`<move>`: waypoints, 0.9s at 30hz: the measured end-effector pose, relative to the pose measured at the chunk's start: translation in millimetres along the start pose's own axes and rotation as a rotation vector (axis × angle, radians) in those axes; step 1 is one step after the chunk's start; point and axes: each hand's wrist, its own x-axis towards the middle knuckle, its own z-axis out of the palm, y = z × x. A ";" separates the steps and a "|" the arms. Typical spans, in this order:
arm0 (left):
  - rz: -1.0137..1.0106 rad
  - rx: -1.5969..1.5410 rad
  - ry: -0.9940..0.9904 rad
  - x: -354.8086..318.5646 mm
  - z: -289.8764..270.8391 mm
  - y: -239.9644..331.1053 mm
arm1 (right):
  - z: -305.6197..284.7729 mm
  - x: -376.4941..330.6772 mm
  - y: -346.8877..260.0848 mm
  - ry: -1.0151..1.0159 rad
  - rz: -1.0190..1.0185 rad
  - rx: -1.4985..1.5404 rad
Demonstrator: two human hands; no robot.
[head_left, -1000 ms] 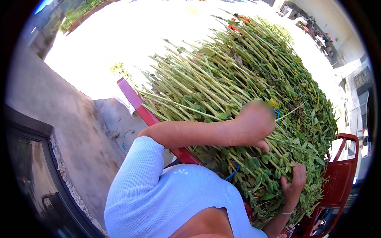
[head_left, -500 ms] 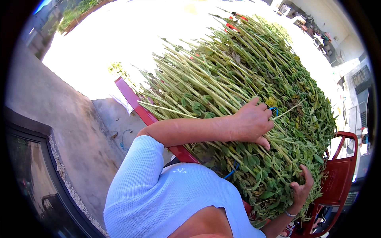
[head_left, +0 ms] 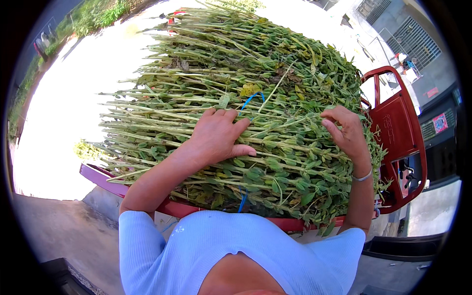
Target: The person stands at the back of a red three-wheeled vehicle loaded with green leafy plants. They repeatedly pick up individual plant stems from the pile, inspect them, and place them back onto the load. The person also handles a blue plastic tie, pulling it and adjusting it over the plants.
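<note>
The stalks, green and leafy, lie in a big heap on the red cart, filling most of the view ahead of the person. Cut ends point to the left; the leafy tops hang over the cart's near edge on the right. A blue string shows among the stalks just beyond the left hand, and another bit of it hangs low at the near edge.

The left hand lies flat on top of the heap, palm down, fingers spread and pressed into the stalks, thumb out to the right; it grips nothing. The right hand rests on the heap's right side, fingers curled loosely over the leaves, not clenched; a thin bracelet circles its wrist.

To the right stands the cart's red cab. Pale sunlit ground lies to the left.
</note>
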 end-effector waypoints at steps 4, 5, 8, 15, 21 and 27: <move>0.003 0.031 -0.016 2.1 -2.1 1.8 | 50.9 81.4 15.4 -0.172 -0.171 0.002; -0.009 0.039 -0.024 0.5 -2.4 2.4 | 68.9 100.7 13.6 -0.194 -0.212 -0.035; 0.023 0.032 0.050 -0.9 0.2 2.3 | 121.3 132.8 26.3 -0.247 -0.361 -0.120; -0.006 -0.016 0.138 0.3 6.0 -3.0 | 146.9 158.8 36.9 -0.521 -0.263 -0.292; -0.101 -0.335 0.243 6.2 10.1 -15.1 | 96.1 139.0 -2.6 -0.315 -0.217 0.223; -0.105 -0.463 0.464 15.1 6.5 -27.7 | 79.3 99.7 -59.9 -0.171 -0.332 0.222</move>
